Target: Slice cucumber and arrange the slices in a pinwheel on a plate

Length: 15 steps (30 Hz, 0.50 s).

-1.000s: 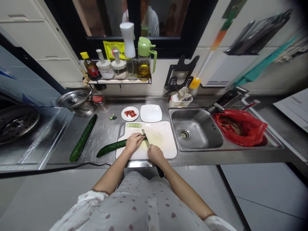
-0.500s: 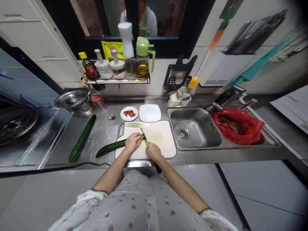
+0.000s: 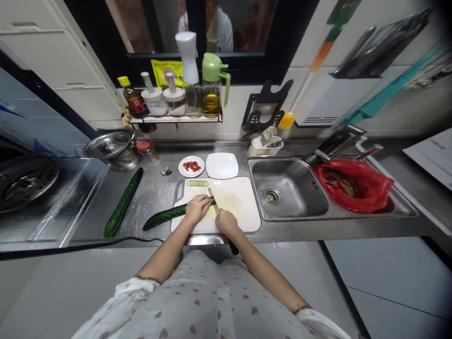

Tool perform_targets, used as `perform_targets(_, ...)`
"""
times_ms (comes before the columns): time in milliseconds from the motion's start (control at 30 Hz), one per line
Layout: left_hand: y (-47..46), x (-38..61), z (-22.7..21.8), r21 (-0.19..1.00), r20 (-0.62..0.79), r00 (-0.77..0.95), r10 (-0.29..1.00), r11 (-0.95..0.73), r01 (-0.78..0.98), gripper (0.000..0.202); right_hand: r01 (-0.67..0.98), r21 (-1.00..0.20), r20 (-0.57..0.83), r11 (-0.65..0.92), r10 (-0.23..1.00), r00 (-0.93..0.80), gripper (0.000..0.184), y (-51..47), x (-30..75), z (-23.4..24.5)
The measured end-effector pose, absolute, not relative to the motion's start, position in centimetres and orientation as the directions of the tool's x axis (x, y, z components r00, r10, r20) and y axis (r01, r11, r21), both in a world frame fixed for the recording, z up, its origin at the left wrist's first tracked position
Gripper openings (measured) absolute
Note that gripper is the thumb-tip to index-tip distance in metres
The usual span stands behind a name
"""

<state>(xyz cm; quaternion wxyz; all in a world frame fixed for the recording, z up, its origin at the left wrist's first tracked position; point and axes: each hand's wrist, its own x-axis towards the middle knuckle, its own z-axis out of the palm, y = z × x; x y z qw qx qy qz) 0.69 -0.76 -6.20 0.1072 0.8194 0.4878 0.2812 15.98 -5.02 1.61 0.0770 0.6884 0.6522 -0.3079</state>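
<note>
On a white cutting board [image 3: 243, 219] lies a dark green cucumber [image 3: 163, 217], its far end sticking out over the board's left edge. My left hand [image 3: 197, 207] is closed over the cucumber near its right end. My right hand [image 3: 227, 222] grips a kitchen knife [image 3: 213, 198], whose black handle end shows below the wrist. The blade stands against the cucumber's right end, just beside my left fingers. A row of overlapping cucumber slices [image 3: 197, 183] lies along the board's upper left.
Behind the board are a plate of chopped red pieces [image 3: 191, 166] and a white plate [image 3: 222, 165]. A second cucumber [image 3: 123, 202] and a lidded pot [image 3: 113, 149] are at left. The sink [image 3: 287, 188] and a red bag [image 3: 356, 186] are at right.
The whole view has shifted slightly, with things appearing a little further right. Both hands, the knife and the cucumber keep nearly the same positions on the board.
</note>
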Motion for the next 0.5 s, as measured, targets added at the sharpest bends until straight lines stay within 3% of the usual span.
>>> perform_targets(500, -0.74, 0.7, -5.95, 0.447, 0.35, 0.37, 0.861, -0.5, 0.742, 0.022, 0.942, -0.304, -0.521, -0.145, 0.853, -0.036, 0.032, -5.13, 16.0, 0.74)
